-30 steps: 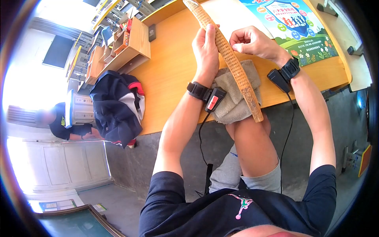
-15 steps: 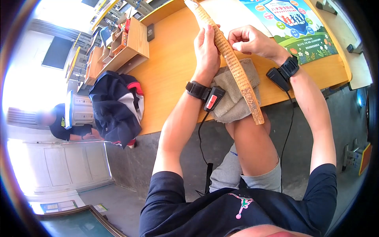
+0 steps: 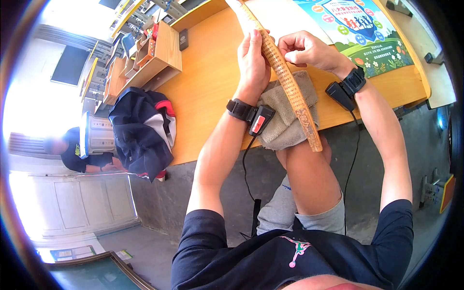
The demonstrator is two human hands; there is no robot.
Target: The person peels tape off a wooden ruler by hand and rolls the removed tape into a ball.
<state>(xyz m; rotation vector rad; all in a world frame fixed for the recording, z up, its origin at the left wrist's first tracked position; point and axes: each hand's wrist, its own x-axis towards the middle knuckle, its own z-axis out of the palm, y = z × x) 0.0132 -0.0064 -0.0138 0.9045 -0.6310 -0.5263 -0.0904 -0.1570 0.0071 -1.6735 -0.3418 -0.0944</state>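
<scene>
My left hand (image 3: 255, 63) is closed around the upper part of a long wooden strip (image 3: 296, 96), thumb along its near side. Rows of small dark characters cover the strip, and larger carved ones show near its lower end. It slants down to the right, its lower end above my knee. My right hand (image 3: 309, 52) is curled in a pinch close to the strip's right edge; whatever lies between those fingertips is hidden. Beneath the strip, a folded brown-grey towel (image 3: 285, 118) hangs over the desk's front edge.
A colourful poster or booklet (image 3: 360, 36) lies on the right of the wooden desk (image 3: 208, 82). A dark jacket (image 3: 140, 130) is draped at the left, near a wooden shelf box (image 3: 166, 50) and a small black object (image 3: 183, 39). Another person (image 3: 79, 150) sits further left. Cables hang from both wrist straps.
Almost nothing differs. Both hands and the strip keep nearly the same position, with only a very slight shift.
</scene>
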